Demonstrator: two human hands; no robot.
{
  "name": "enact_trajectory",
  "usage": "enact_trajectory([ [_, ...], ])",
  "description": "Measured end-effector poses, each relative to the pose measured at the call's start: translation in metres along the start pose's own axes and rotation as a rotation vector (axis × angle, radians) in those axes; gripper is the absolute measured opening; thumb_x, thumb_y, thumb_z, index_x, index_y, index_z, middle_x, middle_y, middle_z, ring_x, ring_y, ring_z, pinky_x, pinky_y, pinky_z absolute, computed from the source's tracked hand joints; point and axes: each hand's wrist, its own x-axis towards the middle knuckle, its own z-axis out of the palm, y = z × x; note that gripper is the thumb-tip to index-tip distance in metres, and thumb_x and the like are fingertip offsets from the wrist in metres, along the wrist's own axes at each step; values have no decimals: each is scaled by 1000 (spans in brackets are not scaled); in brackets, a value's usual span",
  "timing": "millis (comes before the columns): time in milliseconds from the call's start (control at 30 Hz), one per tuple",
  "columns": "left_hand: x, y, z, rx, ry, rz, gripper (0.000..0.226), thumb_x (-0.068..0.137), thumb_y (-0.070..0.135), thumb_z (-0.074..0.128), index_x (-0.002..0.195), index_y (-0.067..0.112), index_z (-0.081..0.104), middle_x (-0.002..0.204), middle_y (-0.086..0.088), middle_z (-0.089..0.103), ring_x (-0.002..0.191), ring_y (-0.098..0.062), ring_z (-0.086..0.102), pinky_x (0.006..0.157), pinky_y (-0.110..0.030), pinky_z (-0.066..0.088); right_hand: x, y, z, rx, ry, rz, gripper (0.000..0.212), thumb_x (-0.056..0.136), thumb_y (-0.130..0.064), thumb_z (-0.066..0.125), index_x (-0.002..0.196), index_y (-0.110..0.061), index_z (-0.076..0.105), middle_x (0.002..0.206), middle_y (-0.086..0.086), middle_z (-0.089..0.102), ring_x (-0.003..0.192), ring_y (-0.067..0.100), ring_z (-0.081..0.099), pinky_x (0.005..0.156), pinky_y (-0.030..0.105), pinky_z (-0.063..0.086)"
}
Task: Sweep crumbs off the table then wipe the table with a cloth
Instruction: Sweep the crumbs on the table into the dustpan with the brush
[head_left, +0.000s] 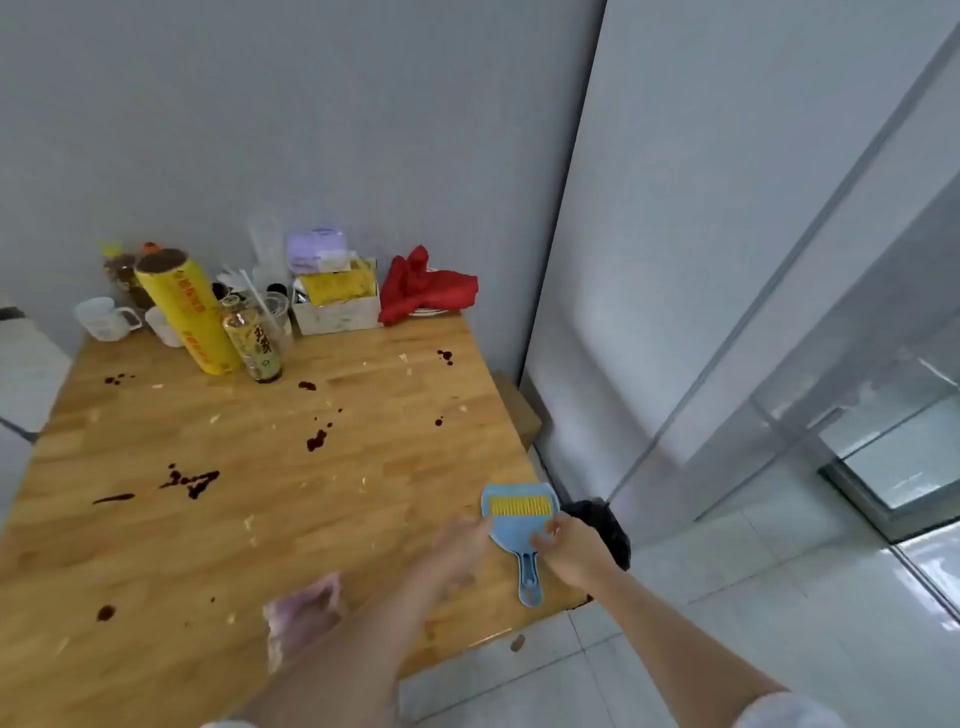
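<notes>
A wooden table carries scattered pale crumbs and dark red-brown stains. Near its right front corner lies a small blue dustpan with a yellow brush clipped in it, handle pointing toward me. My right hand touches the pan's right edge with fingers curled. My left hand, blurred, reaches at the pan's left edge; its grip is unclear. A pale pink cloth lies on the table beside my left forearm.
At the table's far edge stand a yellow wrap roll, a bottle, white mugs, a box of packets and a red cloth. A black-bagged bin sits on the floor right of the table, by the wall.
</notes>
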Motion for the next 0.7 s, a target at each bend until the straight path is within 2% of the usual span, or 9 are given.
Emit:
enact_trajectory([
  [67, 29, -11, 19, -99, 1, -92, 47, 96, 49, 48, 130, 18, 55, 101, 2, 56, 96, -19, 59, 85, -37, 55, 25, 16, 22, -13, -38, 46, 23, 96, -39, 51, 92, -16, 56, 80, -3, 59, 72, 16, 59, 57, 25, 38],
  [133, 48, -22, 33, -106, -32, -129, 34, 98, 42, 47, 121, 19, 56, 100, 1, 55, 90, -18, 57, 79, -33, 53, 44, 33, 45, -67, -114, 58, 24, 96, -28, 46, 75, -17, 47, 70, -3, 50, 69, 24, 57, 55, 26, 35],
  [233, 64, -28, 50, -140, -98, -119, 28, 100, 40, 43, 117, 22, 56, 116, 0, 61, 101, -19, 63, 75, -30, 56, 63, 47, 65, 18, -127, 107, 29, 95, -24, 48, 67, -18, 42, 64, -2, 47, 61, 15, 47, 58, 30, 36],
  [300, 68, -29, 58, -186, -150, -114, 33, 98, 35, 46, 116, 17, 67, 113, -4, 70, 97, -20, 69, 67, -29, 57, 62, 50, 70, 84, -127, 114, 34, 94, -21, 53, 63, -18, 40, 60, -2, 43, 62, 15, 44, 60, 28, 33],
  [367, 76, -33, 63, -213, -188, -112, 27, 94, 27, 55, 110, 16, 73, 105, -7, 76, 93, -22, 73, 65, -29, 60, 62, 53, 75, 148, -120, 145, 35, 92, -19, 57, 62, -18, 40, 59, -2, 41, 64, 16, 43, 61, 27, 32],
  [433, 73, -34, 64, -203, -190, -105, 20, 88, 20, 66, 104, 15, 76, 101, -8, 77, 93, -23, 74, 71, -32, 62, 56, 51, 71, 187, -120, 151, 33, 91, -19, 60, 63, -17, 42, 58, -2, 42, 61, 16, 43, 58, 27, 34],
  [567, 58, -34, 62, -132, -178, -81, 21, 93, 2, 55, 92, 18, 68, 100, -8, 71, 97, -24, 71, 81, -38, 62, 37, 48, 61, 309, -157, 113, 18, 91, -20, 63, 75, -14, 57, 69, 5, 54, 62, 16, 49, 52, 29, 42],
  [700, 24, -23, 32, -114, -176, -15, 15, 98, 8, 57, 108, 17, 63, 109, -6, 68, 102, -21, 68, 78, -32, 61, 12, 18, 52, 316, -83, 35, 20, 94, -23, 60, 83, -7, 64, 74, 9, 68, 63, 14, 59, 56, 34, 53],
])
